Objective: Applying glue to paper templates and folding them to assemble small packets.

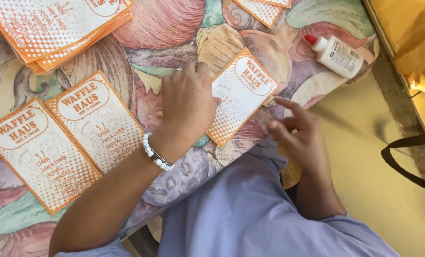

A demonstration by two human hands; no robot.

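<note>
Two hands work at one orange-and-white printed card lying tilted on the counter. The left hand lies flat on the card's left edge, fingers loosely curled and pressing down, not gripping; a white bead bracelet sits on that wrist. The right hand is just beside the card's lower right corner, fingers open and spread, holding nothing (index tip near the card edge, contact unclear). Two matching cards lie side by side to the left, a stack of the same cards is at top left, more cards at top centre. A white glue bottle with red cap lies on its side at right, well apart. The counter wears a floral cloth; a yellowish floor shows at right.
</note>
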